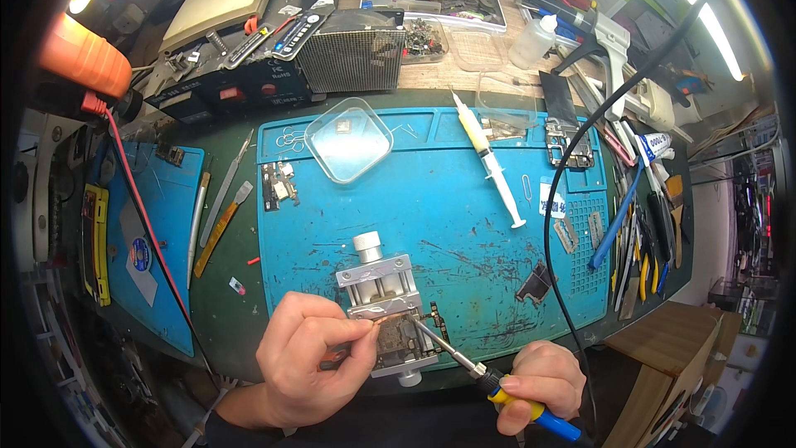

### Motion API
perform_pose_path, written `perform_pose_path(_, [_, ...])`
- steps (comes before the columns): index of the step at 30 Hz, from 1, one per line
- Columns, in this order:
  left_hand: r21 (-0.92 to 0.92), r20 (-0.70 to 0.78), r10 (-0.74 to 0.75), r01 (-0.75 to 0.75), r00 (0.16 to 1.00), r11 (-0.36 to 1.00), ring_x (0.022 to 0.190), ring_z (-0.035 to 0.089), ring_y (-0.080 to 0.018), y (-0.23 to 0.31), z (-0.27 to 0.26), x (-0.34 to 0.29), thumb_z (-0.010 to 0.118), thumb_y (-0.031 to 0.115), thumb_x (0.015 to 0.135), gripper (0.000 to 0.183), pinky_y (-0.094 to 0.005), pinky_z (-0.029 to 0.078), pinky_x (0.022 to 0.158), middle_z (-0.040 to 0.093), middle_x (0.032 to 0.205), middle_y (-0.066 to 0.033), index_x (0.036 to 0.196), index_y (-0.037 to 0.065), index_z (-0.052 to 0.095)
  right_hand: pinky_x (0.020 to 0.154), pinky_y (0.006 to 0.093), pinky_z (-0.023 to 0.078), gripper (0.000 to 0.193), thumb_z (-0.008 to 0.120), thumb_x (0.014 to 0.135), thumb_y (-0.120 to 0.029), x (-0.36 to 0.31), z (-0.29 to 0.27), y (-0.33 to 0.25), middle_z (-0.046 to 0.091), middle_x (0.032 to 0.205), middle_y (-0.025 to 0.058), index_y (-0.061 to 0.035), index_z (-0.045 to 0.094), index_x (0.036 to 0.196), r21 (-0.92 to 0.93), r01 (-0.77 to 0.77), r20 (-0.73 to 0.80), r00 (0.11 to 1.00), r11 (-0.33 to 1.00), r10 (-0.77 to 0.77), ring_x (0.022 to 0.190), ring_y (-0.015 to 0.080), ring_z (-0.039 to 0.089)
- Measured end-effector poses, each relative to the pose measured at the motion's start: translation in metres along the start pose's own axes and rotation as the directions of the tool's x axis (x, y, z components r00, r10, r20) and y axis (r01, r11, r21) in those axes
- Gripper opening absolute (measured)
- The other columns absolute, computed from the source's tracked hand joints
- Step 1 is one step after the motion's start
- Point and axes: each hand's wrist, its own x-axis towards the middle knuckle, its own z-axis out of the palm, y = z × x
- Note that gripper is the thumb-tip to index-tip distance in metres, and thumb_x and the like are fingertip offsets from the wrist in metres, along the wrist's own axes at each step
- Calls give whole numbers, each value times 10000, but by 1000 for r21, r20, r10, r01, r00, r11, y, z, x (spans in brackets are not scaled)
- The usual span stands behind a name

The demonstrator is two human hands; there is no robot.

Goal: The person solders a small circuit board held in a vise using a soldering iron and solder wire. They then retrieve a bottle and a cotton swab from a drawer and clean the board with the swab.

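Note:
My right hand (539, 386) is wrapped round the blue-and-yellow handle of a soldering iron (452, 353). Its metal tip reaches down to a phone circuit board (398, 340), which sits clamped in a silver board holder (381, 275). From the other side my left hand (311, 353) pinches a thin copper-coloured strip of desoldering braid (388, 318) between thumb and forefinger. The strip lies over the board's far edge, close to the iron's tip. Part of the board and holder is hidden behind my left fingers.
On the blue mat (332, 224) lie a syringe (489, 158), a clear square dish (348, 141) and a small dark part (533, 282). A black cable (557, 191) hangs across the right side. Tweezers and pliers (647, 274) crowd the right edge; blades and knives (217, 232) lie left.

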Motion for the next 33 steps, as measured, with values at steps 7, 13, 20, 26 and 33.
perform_pose_path(7, [-5, 3, -9, 9, 1000, 1000, 634, 590, -117, 1, 0, 1, 802, -68, 674, 244, -217, 507, 424, 575, 812, -64, 855, 32, 673, 393, 243, 417, 178, 677, 864, -202, 2, -1, -3, 561, 647, 10, -25, 678, 876, -28, -14, 29, 999, 999, 15, 442, 115, 509])
perform_pose_path(13, [-24, 18, -12, 12, 1000, 1000, 633, 593, -121, 0, -2, 0, 801, -68, 681, 246, -226, 496, 454, 590, 827, -68, 882, 35, 702, 398, 252, 393, 243, 657, 908, -296, 2, -1, -4, 529, 620, 12, -59, 635, 858, -81, -23, 42, 999, 996, 27, 432, 118, 481])
perform_pose_path(20, [-33, 61, -14, 16, 998, 999, 637, 600, -143, -3, -9, -4, 825, -29, 691, 253, -245, 471, 504, 609, 847, -72, 905, 46, 713, 385, 244, 360, 228, 673, 896, -282, 4, 4, -7, 502, 584, -22, -63, 630, 850, -110, 4, 34, 999, 994, 0, 409, 104, 460])
perform_pose_path(26, [-73, 64, -24, 29, 998, 997, 670, 609, -153, -4, -9, -6, 829, -11, 708, 277, -246, 489, 517, 614, 868, -85, 948, 39, 700, 419, 295, 381, 158, 619, 916, -119, 27, 1, -13, 599, 609, 45, 37, 638, 904, -3, 65, 89, 994, 998, -65, 439, 164, 516])
perform_pose_path(33, [-76, 51, -28, 32, 998, 997, 673, 610, -156, -5, -7, -6, 825, -11, 713, 268, -243, 490, 512, 612, 870, -88, 942, 37, 694, 381, 246, 362, 231, 678, 898, -289, 2, 6, -6, 501, 583, -23, -68, 628, 855, -102, -6, 15, 1000, 995, 8, 407, 104, 460])
